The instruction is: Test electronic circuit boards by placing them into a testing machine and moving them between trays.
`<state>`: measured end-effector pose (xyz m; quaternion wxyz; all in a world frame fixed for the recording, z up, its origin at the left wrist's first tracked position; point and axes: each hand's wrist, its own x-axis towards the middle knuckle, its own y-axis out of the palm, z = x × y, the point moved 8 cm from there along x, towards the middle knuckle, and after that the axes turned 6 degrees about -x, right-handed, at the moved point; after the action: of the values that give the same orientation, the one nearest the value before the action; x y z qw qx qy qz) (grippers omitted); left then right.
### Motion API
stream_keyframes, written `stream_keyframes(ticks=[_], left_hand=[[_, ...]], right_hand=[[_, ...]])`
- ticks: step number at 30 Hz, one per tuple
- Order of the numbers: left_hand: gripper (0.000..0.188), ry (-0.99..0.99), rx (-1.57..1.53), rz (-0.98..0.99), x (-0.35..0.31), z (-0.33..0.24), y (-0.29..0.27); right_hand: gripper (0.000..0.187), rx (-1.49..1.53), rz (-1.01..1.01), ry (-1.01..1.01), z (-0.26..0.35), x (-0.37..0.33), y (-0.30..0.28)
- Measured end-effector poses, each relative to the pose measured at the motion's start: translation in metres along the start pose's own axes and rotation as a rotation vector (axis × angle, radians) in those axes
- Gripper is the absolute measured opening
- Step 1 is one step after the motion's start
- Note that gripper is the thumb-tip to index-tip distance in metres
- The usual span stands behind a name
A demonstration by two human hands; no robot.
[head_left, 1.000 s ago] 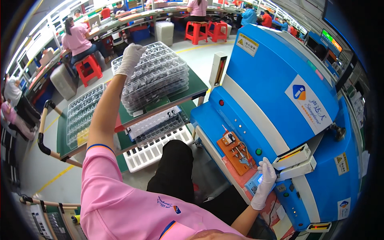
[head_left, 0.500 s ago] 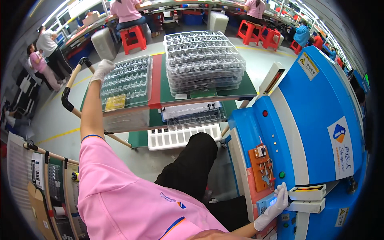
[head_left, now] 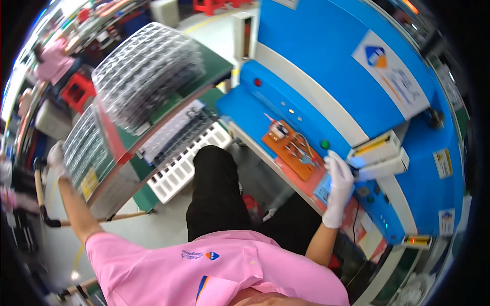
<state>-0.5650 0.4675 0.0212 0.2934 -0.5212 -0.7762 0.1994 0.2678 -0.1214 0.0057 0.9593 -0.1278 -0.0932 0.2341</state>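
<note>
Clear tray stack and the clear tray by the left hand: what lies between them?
In the head view, a red strip lies between the stack and the tray.

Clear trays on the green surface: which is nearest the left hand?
The low tray at the left end, beside the left hand, with a yellow piece at its near end. The tall stack stands farther right, across the red strip.

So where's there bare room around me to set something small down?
A bare green strip of cart top lies right of the tray stack, and the blue ledge is bare left of the orange fixture. It's crowded around your right hand, near the white housings, and where the other tray sits by your left hand.
</note>
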Motion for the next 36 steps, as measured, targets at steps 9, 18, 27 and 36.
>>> stream_keyframes(ticks=[9,18,27,36], left_hand=[[0.020,0.086,-1.040,0.183,-0.183,-0.249,0.033],[0.031,0.050,-1.312,0.763,-0.385,-0.338,0.193],[0.040,-0.464,-1.594,1.149,-0.508,-0.356,0.306],[0.033,-0.246,-1.086,1.125,-0.527,-0.378,0.334]], right_hand=[[0.022,-0.613,0.132,-0.698,0.036,-0.011,0.074],[0.018,-0.492,0.035,-0.519,0.033,-0.010,0.016],[0.024,-0.679,0.169,-0.792,0.076,0.015,0.119],[0.020,-0.806,0.165,-0.622,0.034,0.036,0.145]])
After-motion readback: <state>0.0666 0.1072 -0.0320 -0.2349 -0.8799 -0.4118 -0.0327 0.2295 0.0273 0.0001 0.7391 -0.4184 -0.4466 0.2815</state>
